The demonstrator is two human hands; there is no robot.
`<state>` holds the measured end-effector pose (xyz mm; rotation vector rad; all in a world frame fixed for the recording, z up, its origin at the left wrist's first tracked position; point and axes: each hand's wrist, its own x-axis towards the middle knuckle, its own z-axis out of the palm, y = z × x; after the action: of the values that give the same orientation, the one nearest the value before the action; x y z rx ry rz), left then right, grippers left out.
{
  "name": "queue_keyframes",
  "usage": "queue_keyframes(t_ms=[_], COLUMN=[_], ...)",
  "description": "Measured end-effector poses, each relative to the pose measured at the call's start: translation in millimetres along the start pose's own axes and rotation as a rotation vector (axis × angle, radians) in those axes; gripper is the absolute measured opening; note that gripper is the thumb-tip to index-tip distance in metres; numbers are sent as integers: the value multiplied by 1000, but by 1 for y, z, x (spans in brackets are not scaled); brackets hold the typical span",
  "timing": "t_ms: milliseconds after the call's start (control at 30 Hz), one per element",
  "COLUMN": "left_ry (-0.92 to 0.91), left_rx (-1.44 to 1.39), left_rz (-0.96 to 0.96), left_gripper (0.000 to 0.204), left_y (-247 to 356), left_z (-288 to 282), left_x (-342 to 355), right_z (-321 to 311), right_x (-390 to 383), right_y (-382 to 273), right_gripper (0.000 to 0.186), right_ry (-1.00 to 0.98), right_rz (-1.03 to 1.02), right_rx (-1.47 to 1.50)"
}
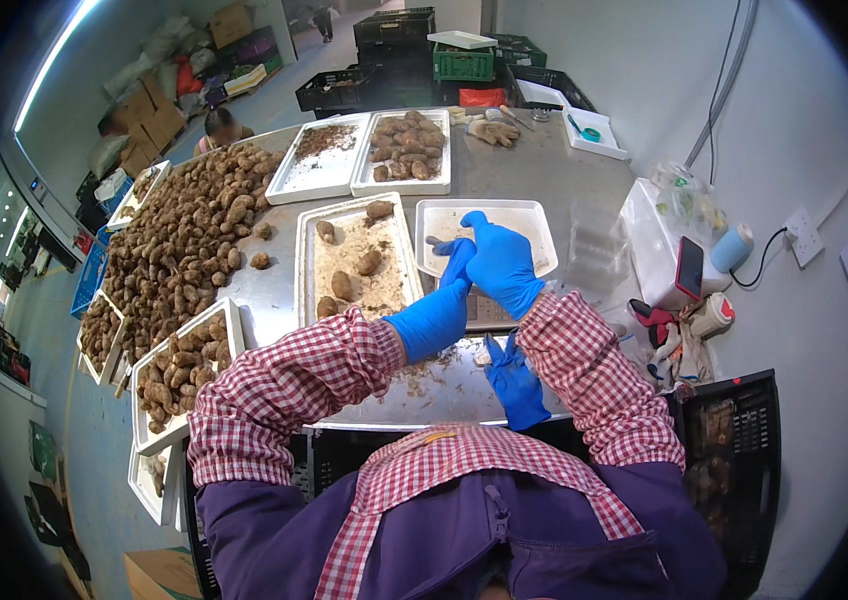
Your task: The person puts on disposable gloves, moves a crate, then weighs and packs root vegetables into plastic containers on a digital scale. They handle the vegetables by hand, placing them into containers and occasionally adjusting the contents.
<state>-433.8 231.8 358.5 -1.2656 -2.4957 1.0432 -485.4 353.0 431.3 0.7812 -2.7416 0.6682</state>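
Checked apron [474, 455] lies below your right hand [504, 265], which seemingly pinches your left hand [434, 318]; left grip unclear. Likely glove-fitting; next, check fit.

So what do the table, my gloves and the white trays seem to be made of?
Table: probably stainless steel; grey, with a soft metallic sheen.
Gloves: likely thin rubber, perhaps nitrile; mostly matte, bright blue and close-fitting.
White trays: foam or plastic, hard to tell; smooth-looking, with thick, pale rims.
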Motion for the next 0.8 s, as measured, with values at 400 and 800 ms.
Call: queue_keyframes(t_ms=[400, 800], left_ry=[811, 1533], left_rx=[-1361, -2618], left_rz=[-712, -303], left_gripper=[38, 50], left_y=[-61, -75], left_z=[10, -1], left_x=[14, 40], right_z=[22, 37], right_x=[24, 7], right_y=[21, -1], right_gripper=[61, 44], right_ry=[258, 41], right_rz=[39, 231], right_rx=[-225, 133])
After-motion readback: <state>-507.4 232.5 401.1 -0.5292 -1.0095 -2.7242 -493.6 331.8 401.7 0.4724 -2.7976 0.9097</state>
